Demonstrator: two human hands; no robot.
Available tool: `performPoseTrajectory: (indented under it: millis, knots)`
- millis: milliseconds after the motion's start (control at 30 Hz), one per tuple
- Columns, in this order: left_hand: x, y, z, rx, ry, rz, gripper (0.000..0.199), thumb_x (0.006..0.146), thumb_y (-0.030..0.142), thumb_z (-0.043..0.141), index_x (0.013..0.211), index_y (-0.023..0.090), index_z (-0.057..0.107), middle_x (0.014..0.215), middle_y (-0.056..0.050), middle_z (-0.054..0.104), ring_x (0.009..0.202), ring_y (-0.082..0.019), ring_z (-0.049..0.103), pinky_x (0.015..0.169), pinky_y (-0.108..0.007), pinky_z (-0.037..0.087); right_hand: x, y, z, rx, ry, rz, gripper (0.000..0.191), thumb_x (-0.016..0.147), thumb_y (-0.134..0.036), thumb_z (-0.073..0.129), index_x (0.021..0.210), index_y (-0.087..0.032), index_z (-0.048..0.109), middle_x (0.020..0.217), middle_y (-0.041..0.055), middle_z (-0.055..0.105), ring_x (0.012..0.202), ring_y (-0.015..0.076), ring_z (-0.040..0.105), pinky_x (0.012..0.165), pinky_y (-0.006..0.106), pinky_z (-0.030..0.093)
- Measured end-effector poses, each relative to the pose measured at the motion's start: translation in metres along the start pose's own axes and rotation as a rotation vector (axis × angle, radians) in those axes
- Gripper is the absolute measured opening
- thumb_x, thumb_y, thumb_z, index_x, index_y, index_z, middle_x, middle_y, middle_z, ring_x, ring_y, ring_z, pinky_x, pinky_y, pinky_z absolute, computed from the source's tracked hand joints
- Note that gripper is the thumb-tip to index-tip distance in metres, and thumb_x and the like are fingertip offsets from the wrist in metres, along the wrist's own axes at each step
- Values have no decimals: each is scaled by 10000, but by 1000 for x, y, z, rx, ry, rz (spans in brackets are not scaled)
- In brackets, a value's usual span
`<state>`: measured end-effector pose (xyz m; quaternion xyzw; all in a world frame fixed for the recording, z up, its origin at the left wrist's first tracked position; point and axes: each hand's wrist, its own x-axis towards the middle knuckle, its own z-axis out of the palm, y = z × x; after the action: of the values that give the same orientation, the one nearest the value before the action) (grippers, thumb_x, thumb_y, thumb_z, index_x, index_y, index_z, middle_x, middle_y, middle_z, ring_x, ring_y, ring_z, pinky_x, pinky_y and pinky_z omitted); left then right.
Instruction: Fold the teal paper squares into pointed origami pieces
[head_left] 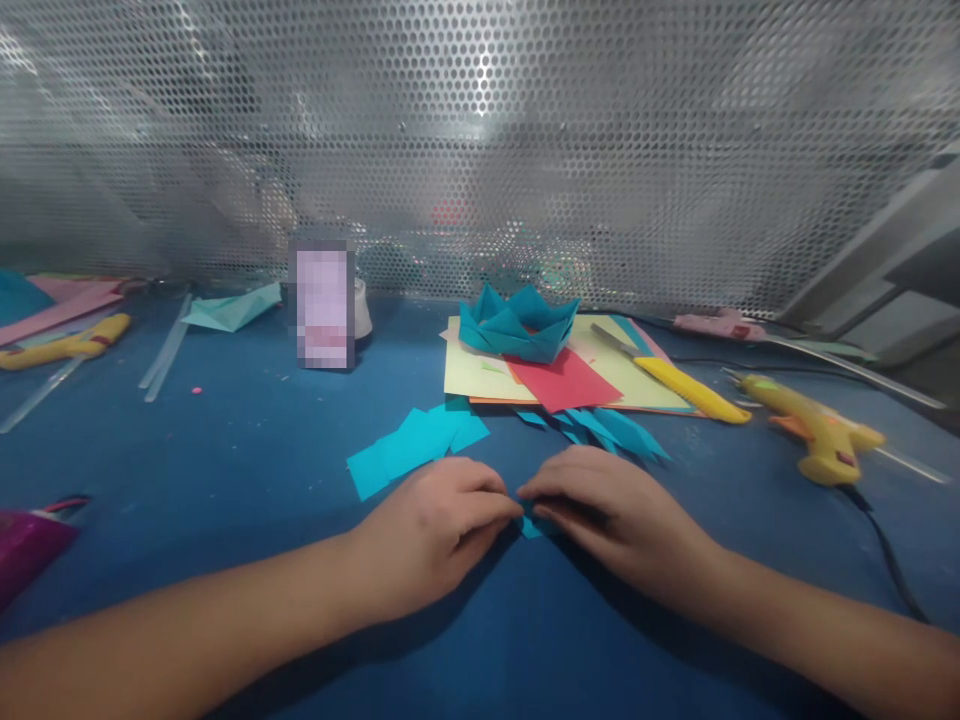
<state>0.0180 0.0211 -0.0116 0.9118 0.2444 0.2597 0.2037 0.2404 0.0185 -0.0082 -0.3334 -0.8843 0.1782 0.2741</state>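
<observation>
A perforated metal panel (480,120) stands behind a wide blue tabletop (247,420). The likeliest mishap here would come from crowding: loose blue paper slips (409,450) lie just beyond the left hand (442,515), so a forward nudge could scatter them.

Both forearms reach in from the lower corners, angled towards each other, palms turned down and wrists low. The left fingers are closed to a pinch and seem to have the edge of a small blue paper piece (532,527). The right hand (611,505) is curled opposite, fingers slightly parted at the tips; whether they grip or only press is hidden.

Beyond, a paper stack (472,375) carries a pointed blue folded form (517,335) and a yellow cutter (694,390).

Smallest is that paper piece, on or just above the tabletop between the hands; uneven pulling could crease or skew it.
</observation>
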Motion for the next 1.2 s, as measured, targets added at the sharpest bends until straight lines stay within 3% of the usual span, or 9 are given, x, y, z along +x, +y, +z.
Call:
performPoseTrajectory:
  millis: [333, 467, 667, 967, 1200]
  knots:
    - [2, 10, -1, 204, -52, 75, 266, 934, 114, 388, 977, 126, 650, 871, -97, 592, 740, -184, 513, 648, -319, 447, 1, 2, 1, -121, 25, 9, 88, 871, -170, 549, 829, -193, 623, 803, 42, 648, 775, 171, 591, 695, 287, 470]
    - [2, 9, -1, 268, -92, 122, 229, 926, 112, 412, 916, 135, 639, 933, -89, 594, 769, -184, 506, 677, -332, 436, 1, 4, 5, -169, 21, -3, 92, 867, -170, 546, 803, -186, 611, 766, 39, 628, 746, 175, 573, 679, 290, 462]
    - [0, 7, 2, 261, -67, 75, 231, 927, 126, 419, 1007, 128, 635, 927, -95, 598, 792, -192, 521, 698, -337, 456, 0, 7, 8, -268, 20, -108, 186, 917, -172, 467, 823, -173, 628, 762, 58, 637, 704, 173, 572, 641, 285, 456]
    - [-2, 6, 4, 268, -27, 9, 217, 905, 148, 454, 992, 128, 653, 928, -89, 602, 805, -204, 541, 723, -368, 459, -2, 9, 2, -338, -58, -183, 304, 984, -220, 374, 881, -180, 657, 777, 56, 656, 684, 165, 568, 615, 275, 418]
    - [-1, 6, 3, 291, -22, 54, 215, 899, 141, 471, 946, 128, 680, 846, -68, 618, 717, -190, 514, 629, -348, 411, -2, 11, -4, -371, -135, -248, 390, 1008, -238, 293, 886, -166, 657, 787, 65, 652, 669, 166, 555, 597, 274, 416]
